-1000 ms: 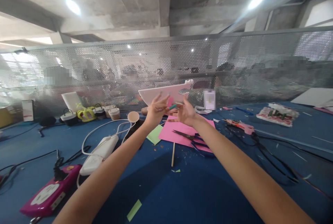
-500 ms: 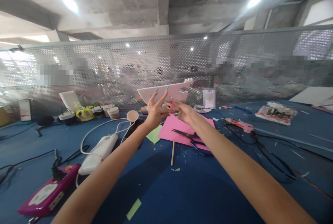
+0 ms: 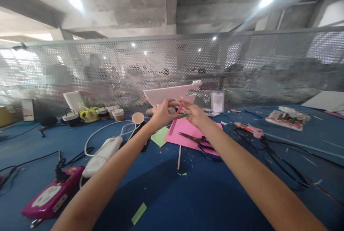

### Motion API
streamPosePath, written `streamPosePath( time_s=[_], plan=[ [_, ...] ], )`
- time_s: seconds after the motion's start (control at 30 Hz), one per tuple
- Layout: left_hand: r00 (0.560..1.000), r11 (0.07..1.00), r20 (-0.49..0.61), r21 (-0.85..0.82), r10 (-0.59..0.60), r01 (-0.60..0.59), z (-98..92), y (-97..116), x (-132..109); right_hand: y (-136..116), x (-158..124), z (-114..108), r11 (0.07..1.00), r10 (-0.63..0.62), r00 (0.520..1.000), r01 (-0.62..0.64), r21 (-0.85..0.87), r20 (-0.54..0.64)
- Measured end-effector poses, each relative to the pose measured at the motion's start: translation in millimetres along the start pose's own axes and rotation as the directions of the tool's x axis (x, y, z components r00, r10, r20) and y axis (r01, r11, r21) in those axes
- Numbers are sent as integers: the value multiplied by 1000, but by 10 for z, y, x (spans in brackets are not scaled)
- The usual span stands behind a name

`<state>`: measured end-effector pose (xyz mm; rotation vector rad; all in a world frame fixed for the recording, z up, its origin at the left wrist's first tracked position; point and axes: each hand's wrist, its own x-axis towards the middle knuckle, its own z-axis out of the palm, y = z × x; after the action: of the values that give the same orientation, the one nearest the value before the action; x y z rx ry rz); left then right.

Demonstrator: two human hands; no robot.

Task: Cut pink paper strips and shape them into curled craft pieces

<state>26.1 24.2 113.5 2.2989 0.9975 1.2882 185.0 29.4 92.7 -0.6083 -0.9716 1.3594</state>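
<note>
My left hand (image 3: 164, 113) and my right hand (image 3: 194, 114) meet above the middle of the table. Between their fingertips is a small strip of pink paper (image 3: 180, 107), pinched from both sides. Under the hands lies a pink sheet of paper (image 3: 178, 134), with a light green piece of paper (image 3: 159, 137) at its left. Dark-handled scissors (image 3: 200, 140) rest on the pink sheet, blades pointing left. A thin wooden stick (image 3: 179, 157) lies by its near edge. Behind the hands stands a pale pink foam board (image 3: 168, 95) with a broken edge.
A white power strip (image 3: 103, 155) and a magenta socket box (image 3: 52, 193) with cables lie at left. Small model baskets (image 3: 88, 115) stand at the back left. A pink glue gun (image 3: 252, 130) with its cord lies right. A perforated metal screen (image 3: 161, 59) borders the table.
My left hand's raised fingers have curled down to the pink strip, which now shows more clearly between both hands. The view has shifted slightly.
</note>
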Motion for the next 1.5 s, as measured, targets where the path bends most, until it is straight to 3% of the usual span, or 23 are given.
streamPosePath(
  time_s=[0.1,0.17,0.27,0.4,0.6,0.8,0.9,1.0,1.07,1.17,1.23,1.27,1.3,1.37,1.43,1.5],
  plan=[
    [999,982,20,186,-47,42,4,6,2,-25,-24,-11,1000,-2,999,4,-28,50],
    [1000,957,-8,289,-13,15,-28,-33,8,-42,-42,-24,999,23,997,-20,-39,75],
    [986,889,-100,452,130,-71,-122,-111,10,-40,-62,-27,989,125,982,-113,-94,141],
    [919,774,-137,593,370,-223,-252,-144,4,-11,-64,-16,955,284,916,-243,-172,283],
    [888,697,-95,658,450,-283,-276,-102,0,-26,-101,-29,944,320,885,-268,-191,339],
    [853,672,-88,659,514,-337,-277,-100,-32,4,-205,14,960,259,860,-178,-217,439],
    [823,634,-20,649,568,-422,-289,-105,-43,39,-178,31,961,203,890,-101,-258,409],
    [811,632,11,621,585,-464,-296,-105,-40,70,-129,53,957,78,928,32,-287,366],
    [817,671,-50,601,574,-435,-302,-100,-26,73,-115,74,948,-21,930,135,-288,368],
    [818,802,-294,517,494,-299,-311,-96,22,47,-123,98,899,-166,928,282,-334,334],
    [813,912,-458,356,359,-203,-312,-105,73,21,-132,100,853,-235,931,335,-400,280],
    [835,956,-479,236,270,-173,-308,-113,100,10,-135,99,835,-257,931,349,-426,259],
    [878,984,-444,100,179,-150,-303,-122,125,1,-136,97,819,-272,930,358,-448,246],
    [962,984,-268,-152,51,-95,-285,-136,161,-8,-132,91,787,-288,927,373,-491,241],
    [986,956,-167,-287,14,-63,-265,-134,166,-5,-121,83,739,-305,923,386,-552,237],
    [980,948,-199,-308,17,-79,-246,-112,145,8,-104,67,676,-329,920,388,-626,214]
  ],
)
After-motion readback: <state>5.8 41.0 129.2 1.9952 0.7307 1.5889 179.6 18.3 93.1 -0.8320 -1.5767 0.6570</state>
